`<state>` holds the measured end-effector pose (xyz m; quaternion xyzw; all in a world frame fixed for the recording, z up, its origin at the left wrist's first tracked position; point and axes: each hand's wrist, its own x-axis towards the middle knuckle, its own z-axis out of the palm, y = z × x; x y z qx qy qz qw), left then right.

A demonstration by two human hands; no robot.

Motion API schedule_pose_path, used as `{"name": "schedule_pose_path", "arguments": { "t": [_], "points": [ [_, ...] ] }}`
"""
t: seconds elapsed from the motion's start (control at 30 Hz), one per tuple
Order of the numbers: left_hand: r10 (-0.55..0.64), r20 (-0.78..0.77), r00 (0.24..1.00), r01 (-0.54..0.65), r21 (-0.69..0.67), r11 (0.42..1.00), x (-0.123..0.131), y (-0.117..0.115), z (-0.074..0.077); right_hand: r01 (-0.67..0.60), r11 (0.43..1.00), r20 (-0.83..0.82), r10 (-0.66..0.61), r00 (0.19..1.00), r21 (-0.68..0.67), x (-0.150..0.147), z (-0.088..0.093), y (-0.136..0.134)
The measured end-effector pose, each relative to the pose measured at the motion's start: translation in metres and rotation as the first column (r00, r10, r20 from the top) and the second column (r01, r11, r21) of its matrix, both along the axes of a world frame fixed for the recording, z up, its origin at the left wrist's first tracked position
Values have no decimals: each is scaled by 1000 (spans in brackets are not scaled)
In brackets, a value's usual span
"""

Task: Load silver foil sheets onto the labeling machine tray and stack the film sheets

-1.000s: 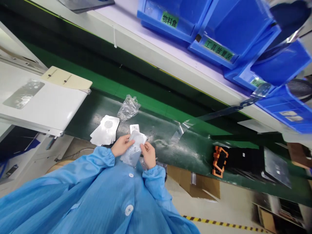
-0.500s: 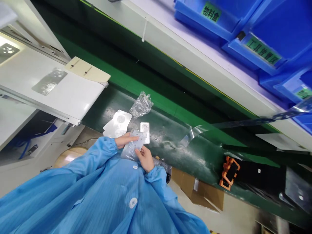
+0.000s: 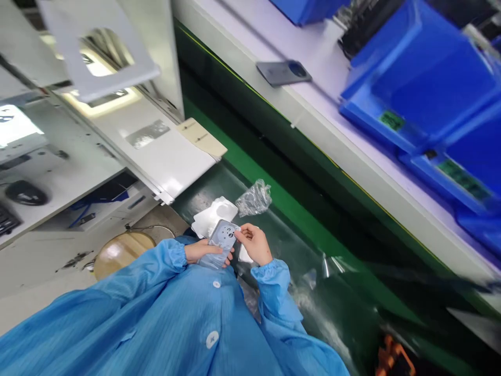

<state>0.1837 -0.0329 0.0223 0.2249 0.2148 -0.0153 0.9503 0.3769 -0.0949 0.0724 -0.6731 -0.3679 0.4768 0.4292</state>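
Grey panel (image 3: pixel 222 241), dark holes; light-blue striped smock (image 3: pixel 156 324), white buttons (image 3: pixel 212 339); blue bins (image 3: pixel 422 78)

The left hand (image 3: pixel 201 251) and the right hand (image 3: pixel 254 244), two in all, hold one phone plate (image 3: pixel 223 241) between them. Just beyond the hands lie one stack of white sheets (image 3: pixel 214 216) and one crumpled plastic bag (image 3: pixel 254 198); one white card (image 3: pixel 246 254) shows just under the right hand. Below the hands, one smock (image 3: pixel 136 318) carries two buttons (image 3: pixel 216 284). Left of them stands one round stool (image 3: pixel 123 255). Well beyond, one shelf (image 3: pixel 352 141) holds one grey phone cover (image 3: pixel 284 73) and at least three blue bins (image 3: pixel 422 78), with two green labels (image 3: pixel 391 120).
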Motion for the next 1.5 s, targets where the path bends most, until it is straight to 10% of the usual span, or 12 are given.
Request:
{"name": "schedule_pose_path", "arguments": {
  "t": [0.27, 0.5, 1.0, 1.23, 1.5],
  "points": [
    [521, -133, 843, -510, 105, 854, -115, 49, 12, 208, 950, -212, -160, 964, 232, -19, -8, 187],
    [742, -292, 603, -713, 220, 666, -216, 59, 8, 153, 985, 103, -160, 982, 76, -75, -55, 303],
    [721, -308, 621, -711, 166, 683, -196, 62, 21, 106, 994, 617, -100, 781, 27, -91, -51, 311],
    [698, -365, 616, -685, 188, 704, -198, 63, 16, -429, 893, 859, 108, 501, 138, -140, -55, 263],
    [671, -313, 672, -667, 137, 732, -198, 64, 0, -509, 858, 888, 181, 424, 68, -155, -67, 233]
  ]
}}
